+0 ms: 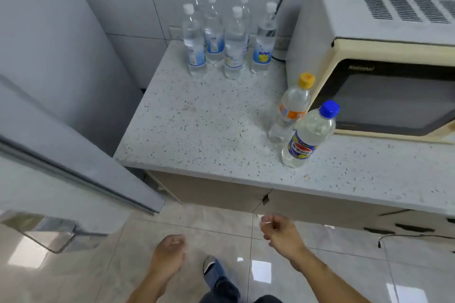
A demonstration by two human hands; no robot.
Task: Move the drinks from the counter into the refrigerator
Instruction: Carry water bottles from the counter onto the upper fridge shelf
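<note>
A: What was on the far left?

B: The refrigerator, its door swung open, up and to the left of the left hand. That hand's fingers were loosely curled and released, holding nothing, low over the floor.

A: And the drinks?

B: All upright on the speckled desk, well above and beyond both hands. Six white-capped bottles stood clustered at the back, past the left fingers. Further right, ahead of the right fingers, an orange-capped bottle and a blue-capped bottle stood just beside each other; whether they touched I could not tell.

A: The right hand?

B: The right hand hung below the desk's front edge, fingers half curled and empty. A cream microwave sat to the right of the two coloured-cap bottles, well up and right of those fingers.
</note>
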